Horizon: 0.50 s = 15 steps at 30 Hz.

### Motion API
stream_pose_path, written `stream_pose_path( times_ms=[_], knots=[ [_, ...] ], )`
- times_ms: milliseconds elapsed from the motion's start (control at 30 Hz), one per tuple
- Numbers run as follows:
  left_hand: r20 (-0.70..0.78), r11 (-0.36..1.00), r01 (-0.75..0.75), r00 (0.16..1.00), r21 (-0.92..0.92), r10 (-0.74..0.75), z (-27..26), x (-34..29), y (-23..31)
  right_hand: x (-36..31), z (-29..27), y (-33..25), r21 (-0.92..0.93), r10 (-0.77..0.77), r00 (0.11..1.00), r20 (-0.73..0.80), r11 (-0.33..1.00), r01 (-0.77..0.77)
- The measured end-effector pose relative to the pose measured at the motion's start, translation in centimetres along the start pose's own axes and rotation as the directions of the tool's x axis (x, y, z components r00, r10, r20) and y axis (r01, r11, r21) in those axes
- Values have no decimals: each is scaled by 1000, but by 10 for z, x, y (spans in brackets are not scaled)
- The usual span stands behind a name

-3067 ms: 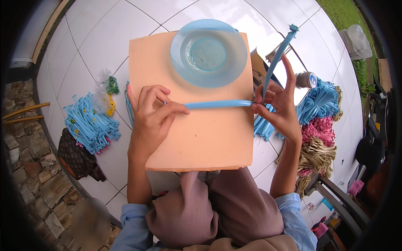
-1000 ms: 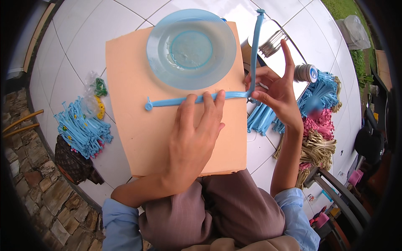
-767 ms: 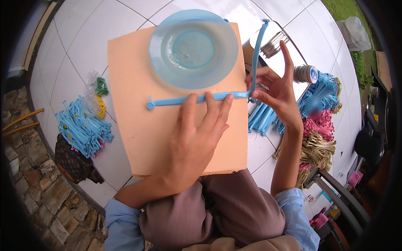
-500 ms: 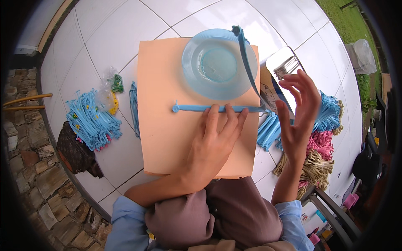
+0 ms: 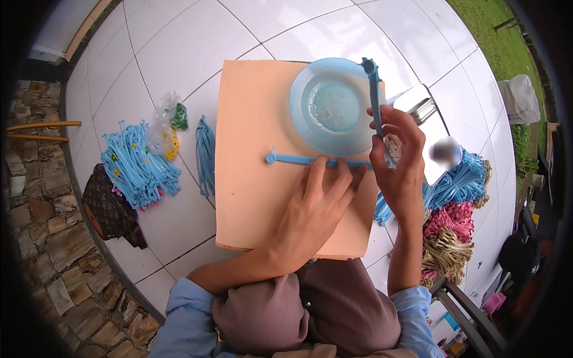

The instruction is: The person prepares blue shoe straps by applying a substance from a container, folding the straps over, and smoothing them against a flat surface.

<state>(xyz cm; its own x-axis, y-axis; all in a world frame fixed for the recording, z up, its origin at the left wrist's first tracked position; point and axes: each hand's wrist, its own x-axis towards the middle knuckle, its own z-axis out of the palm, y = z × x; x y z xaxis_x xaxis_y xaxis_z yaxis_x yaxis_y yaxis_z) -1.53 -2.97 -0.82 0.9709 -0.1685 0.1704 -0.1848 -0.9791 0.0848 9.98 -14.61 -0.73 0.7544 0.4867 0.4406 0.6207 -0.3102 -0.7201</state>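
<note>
A long light-blue rubbery strap (image 5: pixel 292 159) with a small round knob at its left end lies across a peach-coloured board (image 5: pixel 250 209). My left hand (image 5: pixel 319 209) rests on that strap, its fingers spread flat and pressing it down. In my right hand (image 5: pixel 401 152), raised over the board's right side, thumb and fingers pinch an upright light-blue strap length (image 5: pixel 374 89) with a darker, lumpy round top. My right hand hides where this length meets the flat one. A clear blue plate (image 5: pixel 307 128) sits behind both hands.
Right of the board are a metal tin (image 5: pixel 439 170) with metal pieces (image 5: pixel 422 111), and bundles of blue (image 5: pixel 459 182), pink (image 5: pixel 450 221) and khaki straps (image 5: pixel 447 253). At left, more blue straps (image 5: pixel 140 167) lie beside plastic bags (image 5: pixel 178 116) of green and yellow pieces and a brown bag (image 5: pixel 104 206).
My right hand, open beside the raised strap before, has moved left and closed on it. That length now stands straighter. My left hand stays on the flat part; the whole view has shifted slightly.
</note>
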Motion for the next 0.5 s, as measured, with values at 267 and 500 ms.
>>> stream_pose_path(
  times_ms=[267, 500],
  knots=[
    [-19, 1000, -14, 1000, -10, 14, 1, 1, -3, 29, 7, -16, -491, -93, 962, 255, 845, 212],
    [-7, 998, -63, 998, 16, 63, 0, 0, -7, 30, 13, -7, -540, -104, 938, 331, 794, 279]
  ],
)
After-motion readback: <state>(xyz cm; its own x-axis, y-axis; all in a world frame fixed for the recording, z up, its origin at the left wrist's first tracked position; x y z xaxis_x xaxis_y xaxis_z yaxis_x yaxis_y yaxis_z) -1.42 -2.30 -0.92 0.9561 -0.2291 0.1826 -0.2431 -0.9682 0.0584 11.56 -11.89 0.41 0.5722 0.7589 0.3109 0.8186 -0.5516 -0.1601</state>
